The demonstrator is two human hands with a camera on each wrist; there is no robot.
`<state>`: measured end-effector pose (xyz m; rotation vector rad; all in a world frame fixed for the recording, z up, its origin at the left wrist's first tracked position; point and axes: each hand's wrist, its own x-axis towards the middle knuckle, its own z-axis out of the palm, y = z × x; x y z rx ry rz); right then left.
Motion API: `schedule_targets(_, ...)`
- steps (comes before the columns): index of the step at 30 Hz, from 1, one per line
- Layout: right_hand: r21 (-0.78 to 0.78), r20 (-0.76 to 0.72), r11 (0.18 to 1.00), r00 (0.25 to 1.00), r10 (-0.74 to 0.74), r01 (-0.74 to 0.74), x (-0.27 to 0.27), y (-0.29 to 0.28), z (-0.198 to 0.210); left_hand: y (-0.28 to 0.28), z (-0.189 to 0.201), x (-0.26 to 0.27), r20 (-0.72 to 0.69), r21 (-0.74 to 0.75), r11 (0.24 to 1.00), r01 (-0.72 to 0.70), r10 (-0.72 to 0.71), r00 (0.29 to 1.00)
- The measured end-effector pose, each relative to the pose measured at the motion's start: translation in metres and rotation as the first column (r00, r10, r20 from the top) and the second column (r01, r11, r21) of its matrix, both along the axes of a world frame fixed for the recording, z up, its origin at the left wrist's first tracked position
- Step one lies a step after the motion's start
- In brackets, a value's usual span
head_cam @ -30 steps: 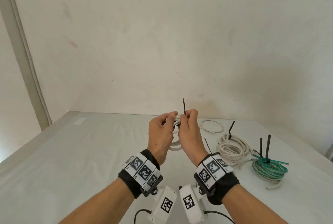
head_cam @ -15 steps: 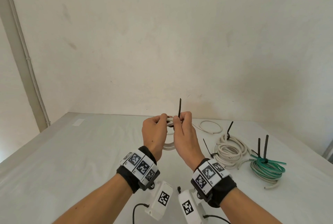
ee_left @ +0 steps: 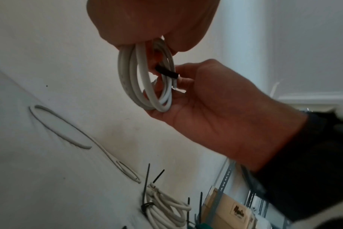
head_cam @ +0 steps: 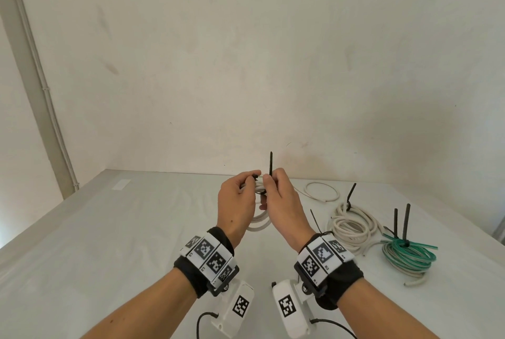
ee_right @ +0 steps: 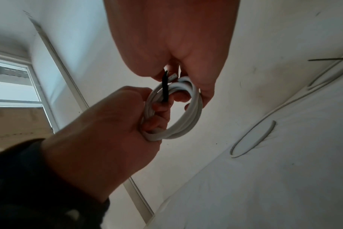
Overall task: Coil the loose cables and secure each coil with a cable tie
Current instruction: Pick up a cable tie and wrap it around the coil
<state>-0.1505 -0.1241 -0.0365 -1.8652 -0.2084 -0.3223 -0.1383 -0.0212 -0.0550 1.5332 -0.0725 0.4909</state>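
My left hand [head_cam: 237,196] grips the white coil [ee_left: 147,80]; right hand [head_cam: 281,196] pinches the cable tie [head_cam: 270,164] — I pull the tail straight, steadily, until snug.

I seem to be in a bare workroom or storeroom rather than a lived-in home: a plain, scuffed white wall [head_cam: 246,65] with a thin conduit [head_cam: 41,87] running down its corner, a table [head_cam: 109,243] under a pale sheet, and, in my left wrist view, perforated metal shelving [ee_left: 224,178] holding cardboard boxes [ee_left: 233,213].
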Motion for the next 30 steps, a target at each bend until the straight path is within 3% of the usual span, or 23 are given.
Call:
schedule_targets(7,0.316,-0.046,0.947,0.997,0.065,-0.047,-0.001,0.001,0.003,-0.004,0.011,-0.006,0.101,0.057,0.998,-0.022,0.016,0.995)
schedule_targets(12,0.602,-0.208,0.797,0.953,0.22,-0.053,0.004,-0.001,0.007,-0.002,0.006,-0.001,0.093,0.053,0.998,-0.03,0.025,0.995)
schedule_targets(30,0.505,-0.205,0.862,0.963,0.175,-0.049,0.01,-0.002,0.007,-0.002,0.006,0.001,0.147,0.044,0.997,-0.06,0.053,0.988)
